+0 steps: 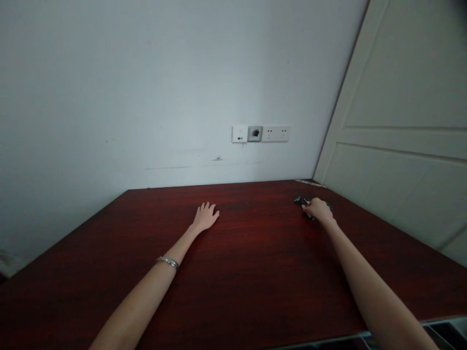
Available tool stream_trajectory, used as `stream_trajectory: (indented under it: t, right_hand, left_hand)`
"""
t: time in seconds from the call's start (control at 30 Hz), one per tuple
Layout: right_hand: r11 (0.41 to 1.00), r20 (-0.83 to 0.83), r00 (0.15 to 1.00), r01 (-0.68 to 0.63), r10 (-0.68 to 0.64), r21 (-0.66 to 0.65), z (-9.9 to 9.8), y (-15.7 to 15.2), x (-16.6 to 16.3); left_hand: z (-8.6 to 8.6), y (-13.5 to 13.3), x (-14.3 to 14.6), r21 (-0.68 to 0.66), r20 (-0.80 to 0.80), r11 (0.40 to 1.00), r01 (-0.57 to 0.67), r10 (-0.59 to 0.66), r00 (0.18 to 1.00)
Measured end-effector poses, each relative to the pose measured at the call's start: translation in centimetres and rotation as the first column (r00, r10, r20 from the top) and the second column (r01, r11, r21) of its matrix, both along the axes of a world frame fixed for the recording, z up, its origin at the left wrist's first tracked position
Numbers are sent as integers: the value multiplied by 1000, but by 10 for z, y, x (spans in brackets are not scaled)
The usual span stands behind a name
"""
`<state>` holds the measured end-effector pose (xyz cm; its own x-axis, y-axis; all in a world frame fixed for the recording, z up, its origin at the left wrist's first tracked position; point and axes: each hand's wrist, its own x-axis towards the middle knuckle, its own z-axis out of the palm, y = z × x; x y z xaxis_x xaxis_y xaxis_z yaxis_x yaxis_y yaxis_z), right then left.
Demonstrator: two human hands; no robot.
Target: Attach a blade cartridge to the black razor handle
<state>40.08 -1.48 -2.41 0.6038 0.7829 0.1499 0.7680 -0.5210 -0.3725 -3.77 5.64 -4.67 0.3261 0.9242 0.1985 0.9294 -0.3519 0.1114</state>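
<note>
My left hand (pixel 206 217) lies palm down on the dark red wooden table (pixel 237 272), fingers spread, holding nothing. A silver bracelet (pixel 168 262) circles that wrist. Farther right, my right hand (pixel 318 210) is closed at the table's back right part. Its thumb and fingers pinch a small dark razor (pixel 299 201), whose short crosswise head points to the left. More small dark and pale parts show around the fingers, and I cannot make out whether they belong to the same razor or to others. The hand covers much of them.
A pale wall (pixel 182 97) rises behind the table, with a row of wall sockets (pixel 276 133). A white panelled door (pixel 401 107) borders the right side. A thin pale strip (pixel 310 183) lies at the back right corner. Dark compartments (pixel 448 335) show below the front right edge.
</note>
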Motion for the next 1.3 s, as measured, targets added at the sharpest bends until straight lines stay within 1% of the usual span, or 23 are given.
stream_trajectory:
  t: [0.1, 0.17, 0.23, 0.3, 0.33, 0.4, 0.47, 0.53, 0.57, 0.63, 0.67, 0.73, 0.8, 0.87, 0.93, 1.07, 1.2, 1.3]
  right_hand:
    - [1000, -3, 1000, -3, 3, -17, -3, 1, 2]
    - [999, -7, 999, -31, 31, 13, -4, 1, 3]
    - [993, -11, 997, -76, 77, 89, -3, 2, 1]
    - [971, -31, 992, -112, 121, 213, 2, 4, -5]
    - [950, -57, 988, -125, 147, 287, 5, 5, -11]
    - [885, -151, 963, -136, 224, 445, 14, 8, -27]
    - [789, -260, 896, -143, 359, 597, 23, 9, -50]
    - [678, -314, 805, -143, 503, 721, 30, 8, -79]
    - [638, -327, 770, -131, 548, 759, 32, 7, -95]
    - [586, -362, 689, -113, 628, 802, 35, 1, -127]
    - [568, -376, 641, -114, 669, 815, 35, -2, -142]
    - [539, -397, 548, -121, 736, 833, 33, -11, -171]
    - [518, -407, 469, -131, 784, 845, 29, -20, -194]
    - [503, -411, 400, -156, 819, 850, 25, -28, -213]
    - [494, -409, 361, -186, 838, 849, 22, -35, -225]
    - [488, -402, 347, -209, 847, 847, 20, -43, -237]
    - [493, -412, 354, -179, 840, 851, 20, -45, -241]
    - [498, -414, 364, -175, 834, 849, 18, -44, -241]
  left_hand:
    - [1, -1, 1, -7, -5, 1000, -3, 3, 1000]
    - [2, -2, 1, -10, -1, 1000, 0, 0, 1000]
    - [2, -2, 1, -15, 12, 1000, 0, 0, 1000]
    - [3, -3, 0, -15, 32, 1000, -5, 5, 999]
    - [5, -3, 0, -11, 50, 1000, 1, -1, 999]
    - [9, -3, 0, 20, 120, 1000, 21, -23, 992]
    - [18, -5, 3, 73, 251, 997, 16, -34, 967]
    - [30, -9, 11, 113, 423, 993, -29, -22, 906]
    - [38, -13, 17, 105, 508, 994, -25, -32, 861]
    - [52, -25, 33, 119, 645, 992, 42, -109, 757]
    - [60, -32, 42, 138, 688, 987, 79, -153, 709]
    - [71, -47, 59, 166, 730, 976, 142, -219, 647]
    - [79, -62, 72, 172, 744, 970, 171, -242, 623]
    - [84, -72, 79, 181, 737, 968, 175, -251, 628]
    - [85, -77, 80, 197, 720, 966, 168, -258, 644]
    - [86, -79, 77, 227, 673, 967, 115, -240, 699]
    - [85, -78, 75, 248, 662, 962, 115, -255, 704]
    - [83, -78, 76, 244, 647, 964, 106, -243, 723]
